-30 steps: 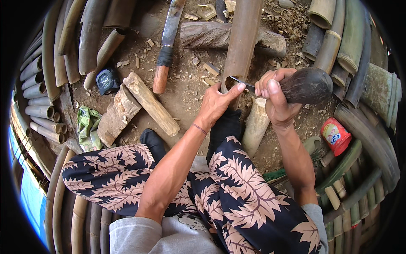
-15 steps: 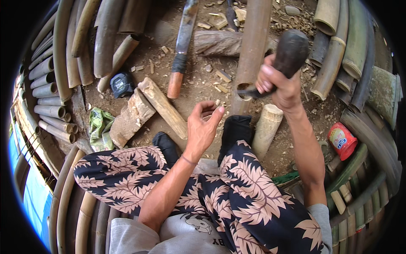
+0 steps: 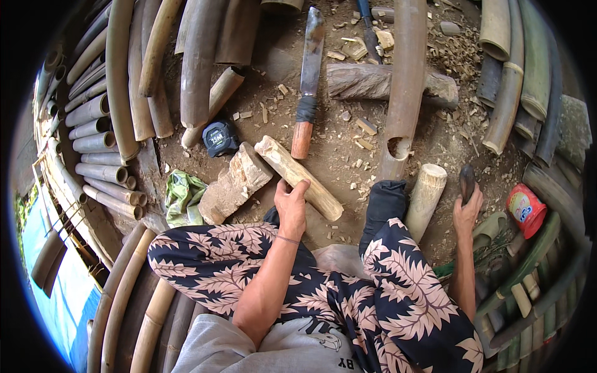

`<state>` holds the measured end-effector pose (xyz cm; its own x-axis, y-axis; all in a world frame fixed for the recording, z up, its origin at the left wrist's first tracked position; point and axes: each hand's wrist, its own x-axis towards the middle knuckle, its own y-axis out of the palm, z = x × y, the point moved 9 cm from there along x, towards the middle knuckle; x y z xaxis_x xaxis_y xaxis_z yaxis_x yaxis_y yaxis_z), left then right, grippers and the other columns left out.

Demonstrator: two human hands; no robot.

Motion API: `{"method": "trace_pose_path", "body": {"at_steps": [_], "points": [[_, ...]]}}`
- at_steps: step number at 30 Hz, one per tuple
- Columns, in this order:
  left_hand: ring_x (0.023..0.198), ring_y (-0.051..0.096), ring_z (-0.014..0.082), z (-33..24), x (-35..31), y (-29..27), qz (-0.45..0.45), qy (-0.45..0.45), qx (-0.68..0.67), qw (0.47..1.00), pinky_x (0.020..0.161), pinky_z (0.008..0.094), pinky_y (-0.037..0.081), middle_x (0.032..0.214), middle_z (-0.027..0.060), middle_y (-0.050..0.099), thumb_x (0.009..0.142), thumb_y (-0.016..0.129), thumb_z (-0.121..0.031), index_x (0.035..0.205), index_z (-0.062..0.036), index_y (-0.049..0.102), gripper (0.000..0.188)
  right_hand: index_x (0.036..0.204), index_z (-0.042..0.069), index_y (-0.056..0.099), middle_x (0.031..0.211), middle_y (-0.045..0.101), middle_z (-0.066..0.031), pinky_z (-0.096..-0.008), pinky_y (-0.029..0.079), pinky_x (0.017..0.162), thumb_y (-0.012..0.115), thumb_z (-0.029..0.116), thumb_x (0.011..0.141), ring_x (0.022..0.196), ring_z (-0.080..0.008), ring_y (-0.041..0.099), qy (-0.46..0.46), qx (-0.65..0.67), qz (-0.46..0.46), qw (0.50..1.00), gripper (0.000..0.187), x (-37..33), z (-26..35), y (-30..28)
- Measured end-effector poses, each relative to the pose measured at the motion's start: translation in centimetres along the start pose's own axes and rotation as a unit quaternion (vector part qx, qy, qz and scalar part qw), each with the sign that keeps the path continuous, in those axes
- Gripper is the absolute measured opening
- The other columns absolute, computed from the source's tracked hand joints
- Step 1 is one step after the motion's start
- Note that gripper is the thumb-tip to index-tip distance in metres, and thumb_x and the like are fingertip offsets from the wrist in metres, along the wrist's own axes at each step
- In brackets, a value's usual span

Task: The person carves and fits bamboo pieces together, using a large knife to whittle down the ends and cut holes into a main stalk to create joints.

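Nearest me, over the patterned trousers (image 3: 410,292), both hands have come away from the bamboo. The right hand (image 3: 467,214), at right of centre in the frame, was just now up at the tube with its tool; it has dropped back beside the short pale post (image 3: 427,196). Its fingers look closed around the dark-handled tool (image 3: 467,180), whose blade I can't make out from here.

The left hand (image 3: 290,211), at the middle of the frame, held its thumb and fingertips up in the air a moment ago. Now they meet the near edge of the pale billet (image 3: 318,191), thumb on top; whether they are clamped on it, I can't tell.

Beyond, the bamboo tube (image 3: 407,68) runs from the top of the frame, right of centre, down to the black-covered foot (image 3: 384,214). Its cut opening (image 3: 398,148) is bare of tool and fingers, so I'd judge the cutting there has paused.

Farther up, the tube crosses the rough log (image 3: 354,82), and the big knife (image 3: 308,102) lies untouched at upper centre.
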<state>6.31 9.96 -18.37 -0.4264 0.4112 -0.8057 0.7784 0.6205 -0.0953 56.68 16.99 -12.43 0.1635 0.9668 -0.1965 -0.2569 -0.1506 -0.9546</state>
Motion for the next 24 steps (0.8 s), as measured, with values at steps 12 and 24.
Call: {"method": "trace_pose_path", "body": {"at_steps": [12, 24], "points": [[0.115, 0.059, 0.0236, -12.2, -17.1, 2.9, 0.303, 0.201, -0.097, 0.927, 0.103, 0.0401, 0.045, 0.123, 0.0123, 0.059, 0.089, 0.074, -0.023, 0.139, -0.0034, 0.041, 0.063, 0.143, -0.001, 0.041, 0.133, 0.045, -0.0272, -0.0498, 0.038, 0.106, 0.071, 0.041, 0.087, 0.125, -0.0429, 0.047, 0.148, 0.179, 0.056, 0.971, 0.077, -22.0, 2.3, -4.0], [0.106, 0.061, 0.0147, -16.4, -31.9, 15.1, 0.489, 0.350, 0.203, 0.773, 0.095, 0.0334, 0.050, 0.112, 0.0038, 0.066, 0.079, 0.087, -0.029, 0.124, -0.0042, 0.057, 0.059, 0.144, 0.002, 0.042, 0.128, 0.060, -0.0254, -0.0419, 0.047, 0.100, 0.082, 0.048, 0.076, 0.119, -0.0344, 0.060, 0.154, 0.343, 0.135, 0.917, 0.091, -26.9, -2.5, -2.0]]}}
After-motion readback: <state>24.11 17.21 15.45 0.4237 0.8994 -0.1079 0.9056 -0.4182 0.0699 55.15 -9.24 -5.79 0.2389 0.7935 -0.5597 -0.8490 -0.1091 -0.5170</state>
